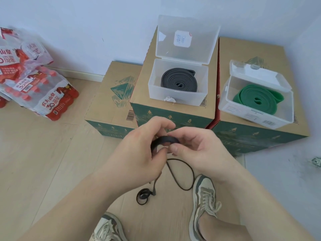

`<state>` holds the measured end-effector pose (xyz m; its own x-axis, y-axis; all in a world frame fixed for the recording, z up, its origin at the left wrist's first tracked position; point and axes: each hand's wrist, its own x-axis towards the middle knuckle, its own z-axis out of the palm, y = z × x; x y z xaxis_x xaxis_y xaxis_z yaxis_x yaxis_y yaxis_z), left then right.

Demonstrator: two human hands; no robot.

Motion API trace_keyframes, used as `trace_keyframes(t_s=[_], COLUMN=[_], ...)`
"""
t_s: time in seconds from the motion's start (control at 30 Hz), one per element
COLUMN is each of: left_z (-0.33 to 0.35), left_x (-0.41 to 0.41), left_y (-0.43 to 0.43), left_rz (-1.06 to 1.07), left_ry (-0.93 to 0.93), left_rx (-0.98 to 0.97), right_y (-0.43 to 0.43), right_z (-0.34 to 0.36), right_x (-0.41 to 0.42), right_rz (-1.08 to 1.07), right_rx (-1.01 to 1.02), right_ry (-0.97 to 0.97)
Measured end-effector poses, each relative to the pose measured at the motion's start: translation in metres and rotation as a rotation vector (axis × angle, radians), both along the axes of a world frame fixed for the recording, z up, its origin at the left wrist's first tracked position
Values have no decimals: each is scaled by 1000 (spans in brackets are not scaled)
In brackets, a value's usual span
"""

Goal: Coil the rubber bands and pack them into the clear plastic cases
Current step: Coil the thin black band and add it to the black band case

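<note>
Close together, left hand (139,150) and right hand (197,146), both with a pinch on the black band (164,139).

Partly coiled black rubber band (165,139) trails to the floor (43,153). Grey band (178,80) coiled in open middle case (177,100), green band (255,96) in open right case (251,116).

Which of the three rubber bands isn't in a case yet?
The thin black band, pinched between the left hand and right hand, tail trailing to the floor. The grey band and green band lie coiled in clear cases.
</note>
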<state>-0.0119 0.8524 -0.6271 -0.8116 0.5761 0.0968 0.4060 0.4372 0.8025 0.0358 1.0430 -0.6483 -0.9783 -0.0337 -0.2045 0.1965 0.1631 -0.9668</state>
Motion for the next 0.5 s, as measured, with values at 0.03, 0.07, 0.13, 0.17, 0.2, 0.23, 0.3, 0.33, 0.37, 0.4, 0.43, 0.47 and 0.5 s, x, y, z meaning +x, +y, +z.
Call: trace_keyframes(t_s=[0.03, 0.07, 0.13, 0.17, 0.2, 0.23, 0.3, 0.33, 0.37, 0.4, 0.43, 0.47, 0.5], left_z=[-1, -3, -9, -12, -16, -21, -24, -22, -20, -17, -15, -12, -10], left_x=[-2, -4, -6, -6, -6, -5, -6, -7, -9, -9, -11, -12, -13], left_y=[-1, -2, -7, -9, -11, -15, -20, -22, -24, -25, -26, -27, -27], left_rz=[26, 53, 75, 53, 13, -25, -37, -19, 0, 19, 45, 78, 107], left_ry=[-4, -34, -161, -230, -291, -336, -392, -403, -399, -374, -334, -283, -234], left_rx=[-48, -119, -356, -511, -649, -750, -808, -786, -748, -693, -622, -533, -430], right_y=[2, 3, 2, 2, 3, 5, 8, 9, 11, 12, 14, 15, 15], right_z=[1, 2, 5, 5, 6, 6, 5, 5, 4, 3, 1, 0, 0], right_x=[0, -1, -3, -5, -7, -9, -11, -11, -11, -11, -11, -10, -9], right_rz=[-34, -73, -176, -231, -277, -316, -394, -442, -499, -547, -575, -571, -539], right_rx=[-8, -19, -100, -168, -242, -307, -350, -313, -241, -147, -44, 46, 112], right_ry=[55, 104, 154, 163, 169, 169, 161, 145, 110, 59, -1, -63, -119])
